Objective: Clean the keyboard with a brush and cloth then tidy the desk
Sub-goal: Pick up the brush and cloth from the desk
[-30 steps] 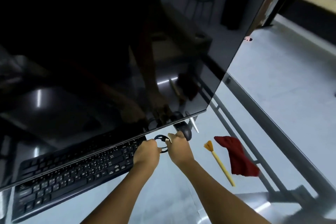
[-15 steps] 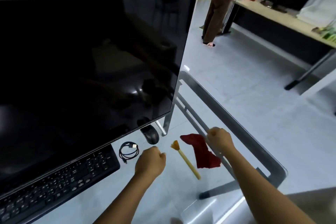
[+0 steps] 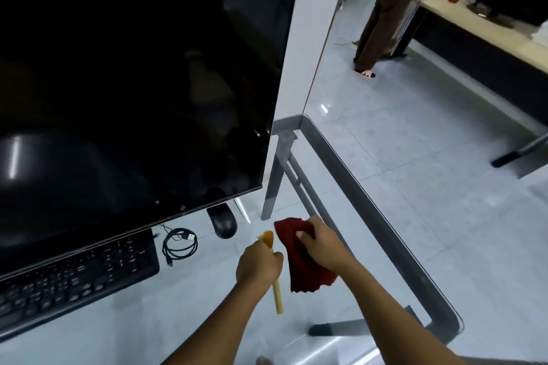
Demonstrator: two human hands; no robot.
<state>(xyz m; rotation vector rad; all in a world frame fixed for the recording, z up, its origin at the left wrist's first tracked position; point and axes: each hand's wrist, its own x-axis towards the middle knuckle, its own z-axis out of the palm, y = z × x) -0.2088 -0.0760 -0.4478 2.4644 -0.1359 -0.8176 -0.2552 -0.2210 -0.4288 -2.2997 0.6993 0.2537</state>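
My left hand (image 3: 258, 264) is closed around a yellow brush (image 3: 277, 295); its orange bristles poke out above my fist and the handle sticks out below. Just to its right, my right hand (image 3: 321, 243) grips a dark red cloth (image 3: 305, 271), which hangs crumpled over the glass desk (image 3: 178, 320). The black keyboard (image 3: 74, 278) lies at the lower left, partly hidden under the monitor's edge.
A large dark monitor (image 3: 133, 83) fills the left. Below it lie a coiled black USB cable (image 3: 179, 243) and a black mouse (image 3: 224, 221). The desk's metal frame edge (image 3: 370, 201) runs along the right. A person (image 3: 388, 9) stands far back by other desks.
Both hands let go of the coiled cable, which now lies on the desk. My left hand took hold of the brush and my right hand took hold of the red cloth.
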